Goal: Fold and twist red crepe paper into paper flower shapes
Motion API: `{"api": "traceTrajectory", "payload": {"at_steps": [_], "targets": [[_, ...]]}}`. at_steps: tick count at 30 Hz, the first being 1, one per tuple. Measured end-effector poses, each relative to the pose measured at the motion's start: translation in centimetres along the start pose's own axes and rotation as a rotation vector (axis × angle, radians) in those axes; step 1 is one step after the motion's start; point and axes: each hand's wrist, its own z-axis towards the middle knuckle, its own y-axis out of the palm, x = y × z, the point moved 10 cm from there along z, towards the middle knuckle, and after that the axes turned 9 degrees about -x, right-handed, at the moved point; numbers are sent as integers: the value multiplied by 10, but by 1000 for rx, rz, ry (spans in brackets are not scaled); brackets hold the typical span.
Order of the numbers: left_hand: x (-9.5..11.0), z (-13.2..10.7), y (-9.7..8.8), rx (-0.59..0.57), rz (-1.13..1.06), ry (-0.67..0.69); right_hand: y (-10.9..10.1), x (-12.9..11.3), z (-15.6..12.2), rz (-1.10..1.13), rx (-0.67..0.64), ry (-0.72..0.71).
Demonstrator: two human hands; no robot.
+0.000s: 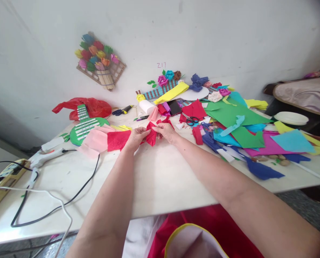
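Observation:
Between my two hands is a folded piece of red crepe paper (151, 137), pinched above the middle of the white table (173, 179). My left hand (139, 136) grips its left side with closed fingers. On its right side, the thumb and fingers of my right hand (164, 131) are pressed together on the same paper. A flat red crepe sheet (117, 140) lies just left of my left hand, beside a pale pink crepe sheet (94, 140). Black-handled scissors (192, 120) rest on red paper to the right of my right hand.
At left are a hot glue gun (45, 157), its black cord and a power strip (6, 179). A green round craft piece (86, 127) stands before a red plastic bag (95, 107). Pliers (122, 110) lie behind. Coloured paper sheets (232, 111) pile up at right, near a white bowl (291, 117).

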Motion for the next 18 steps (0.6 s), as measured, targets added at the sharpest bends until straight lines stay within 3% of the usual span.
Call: {"api": "traceTrajectory", "payload": {"at_steps": [18], "targets": [[-5,-3,10,-75,-123,-76,8,-1,-1,63,-79,9]]}}
